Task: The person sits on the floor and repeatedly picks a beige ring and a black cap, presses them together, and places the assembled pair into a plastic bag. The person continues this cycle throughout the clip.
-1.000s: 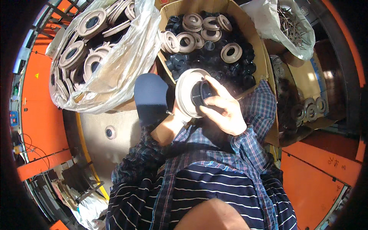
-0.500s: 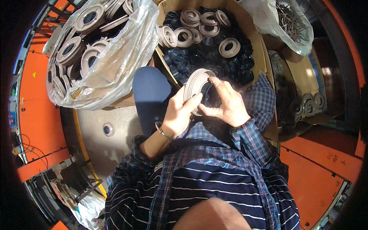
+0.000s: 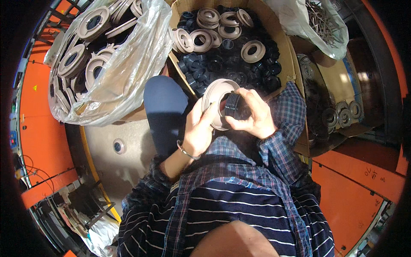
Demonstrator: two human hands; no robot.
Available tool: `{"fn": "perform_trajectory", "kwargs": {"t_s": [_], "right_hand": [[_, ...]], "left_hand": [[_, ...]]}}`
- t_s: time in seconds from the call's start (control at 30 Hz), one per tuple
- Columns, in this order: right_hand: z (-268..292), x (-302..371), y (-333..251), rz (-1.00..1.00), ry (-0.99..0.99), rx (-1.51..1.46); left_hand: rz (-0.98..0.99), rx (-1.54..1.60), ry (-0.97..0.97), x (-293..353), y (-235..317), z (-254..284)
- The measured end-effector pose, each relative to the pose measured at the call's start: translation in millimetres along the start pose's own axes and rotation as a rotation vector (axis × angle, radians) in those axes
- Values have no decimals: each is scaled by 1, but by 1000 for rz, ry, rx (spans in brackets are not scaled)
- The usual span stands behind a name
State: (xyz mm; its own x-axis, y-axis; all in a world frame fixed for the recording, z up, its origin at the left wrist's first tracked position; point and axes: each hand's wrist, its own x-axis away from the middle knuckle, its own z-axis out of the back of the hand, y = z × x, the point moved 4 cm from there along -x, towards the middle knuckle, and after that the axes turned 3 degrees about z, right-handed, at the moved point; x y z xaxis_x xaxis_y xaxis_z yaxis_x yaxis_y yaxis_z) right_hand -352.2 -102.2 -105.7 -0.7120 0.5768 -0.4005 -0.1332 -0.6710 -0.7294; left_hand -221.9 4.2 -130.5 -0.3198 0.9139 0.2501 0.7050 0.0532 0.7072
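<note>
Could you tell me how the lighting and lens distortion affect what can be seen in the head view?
In the head view, hard light from the upper left glares off the clear plastic bag; the beige ring in the left hand is sharp, while the black part under the right hand loses detail; fisheye bending and a dark rim vignette the edges.

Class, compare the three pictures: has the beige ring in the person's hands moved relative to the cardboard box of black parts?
Cannot tell. The beige ring stays just below the cardboard box rim; small shifts match the camera's own movement.
</note>
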Motion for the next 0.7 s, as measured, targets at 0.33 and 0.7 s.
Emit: {"fn": "perform_trajectory", "kwargs": {"t_s": [0.33,0.7], "right_hand": [[-22,10,11,-366,77,-99],[-12,4,29,-419,-9,-119]], "left_hand": [[-313,-745,89,9,-4,-5],[-74,-489,72,-7,-18,8]]}}
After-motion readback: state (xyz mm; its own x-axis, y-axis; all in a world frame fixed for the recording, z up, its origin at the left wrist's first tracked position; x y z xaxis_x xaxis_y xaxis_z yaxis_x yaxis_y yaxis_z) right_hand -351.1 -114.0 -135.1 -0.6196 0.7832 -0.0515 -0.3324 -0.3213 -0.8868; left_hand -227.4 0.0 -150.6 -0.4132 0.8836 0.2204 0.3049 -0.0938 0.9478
